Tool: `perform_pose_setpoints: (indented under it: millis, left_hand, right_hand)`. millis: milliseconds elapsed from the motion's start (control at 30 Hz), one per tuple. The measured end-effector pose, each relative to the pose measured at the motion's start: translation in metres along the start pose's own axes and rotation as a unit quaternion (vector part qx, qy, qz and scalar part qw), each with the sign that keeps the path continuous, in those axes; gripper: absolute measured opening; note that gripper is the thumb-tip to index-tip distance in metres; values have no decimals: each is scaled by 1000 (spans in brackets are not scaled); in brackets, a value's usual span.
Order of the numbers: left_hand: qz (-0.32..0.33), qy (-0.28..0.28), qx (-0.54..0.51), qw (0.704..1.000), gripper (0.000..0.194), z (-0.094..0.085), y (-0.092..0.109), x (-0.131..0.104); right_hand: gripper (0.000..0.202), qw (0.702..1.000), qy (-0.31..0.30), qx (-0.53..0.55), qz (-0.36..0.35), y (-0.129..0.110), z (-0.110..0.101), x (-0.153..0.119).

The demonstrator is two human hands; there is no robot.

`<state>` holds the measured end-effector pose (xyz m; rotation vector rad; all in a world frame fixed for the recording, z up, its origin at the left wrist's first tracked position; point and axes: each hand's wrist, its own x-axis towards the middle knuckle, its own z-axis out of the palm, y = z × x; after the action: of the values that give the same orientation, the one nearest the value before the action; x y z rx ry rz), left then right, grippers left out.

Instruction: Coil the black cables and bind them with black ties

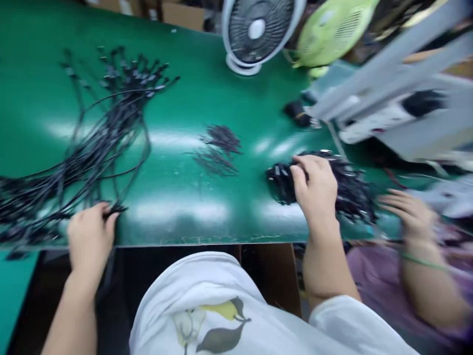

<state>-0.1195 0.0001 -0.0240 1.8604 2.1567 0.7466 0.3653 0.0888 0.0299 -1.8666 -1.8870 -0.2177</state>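
Note:
Near the front edge of the green table, my left hand (91, 232) is closed on the ends of some black cables. The large bundle of black cables (107, 133) spreads from there to the back and the left edge. On the right, my right hand (316, 187) rests on a pile of short black pieces (351, 190), its thumb and fingers curled around part of it. What exactly it grips is blurred. Between my hands lies a small heap of thin black strips (223, 139).
A white-rimmed fan (256, 29) and a green fan (332, 29) stand at the back. A grey metal frame (402, 84) with a power strip (377, 121) fills the right. A co-worker's hand (412, 212) is beside the pile. The green table (192, 93) ends near my body.

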Motion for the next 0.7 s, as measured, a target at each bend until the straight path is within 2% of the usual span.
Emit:
perform_pose_setpoints:
  millis: [67,100,167,300,333,400,433,467,500,533,567,633,700]
  left_hand:
    - [21,-20,94,995,25,2,-2,4]
    - [31,-25,103,994,25,1,-1,6]
    - [31,-22,57,998,26,-4,8,5]
    - [42,-9,-99,994,27,-21,39,-7]
    - [53,-16,-123,991,27,-26,44,-10]
    - [46,-37,-157,986,27,-34,46,-14]
    - [19,-51,-172,984,29,-36,43,-16]
    - [-18,-70,-184,980,32,-38,36,-17]
    - [-58,-90,-192,976,34,-39,28,-18]
    - [-92,-105,-197,970,34,-39,19,-20]
    - [-116,-112,-204,966,32,-38,10,-21]
    - [-141,-94,-232,958,28,-35,-3,-24]
    - [-148,-43,-293,944,25,-36,-8,-27]
  right_hand:
    - [32,984,-86,86,-129,-53,19,-1]
    - [31,967,-130,112,-191,-81,28,-3]
    - [30,925,-187,146,-297,-135,41,-6]
    - [45,853,-167,209,-448,-229,65,1]
    - [43,832,-167,210,-485,-247,73,9]
    - [29,799,-208,179,-535,-277,90,36]
    - [23,801,-232,154,-530,-287,97,54]
    - [23,818,-244,135,-503,-294,101,73]
    - [24,852,-223,135,-454,-299,102,93]
    - [25,884,-173,160,-404,-302,100,111]
    - [29,897,-131,179,-381,-302,94,126]
    - [35,901,-44,217,-374,-300,76,143]
    - [39,898,-19,221,-380,-295,59,139]
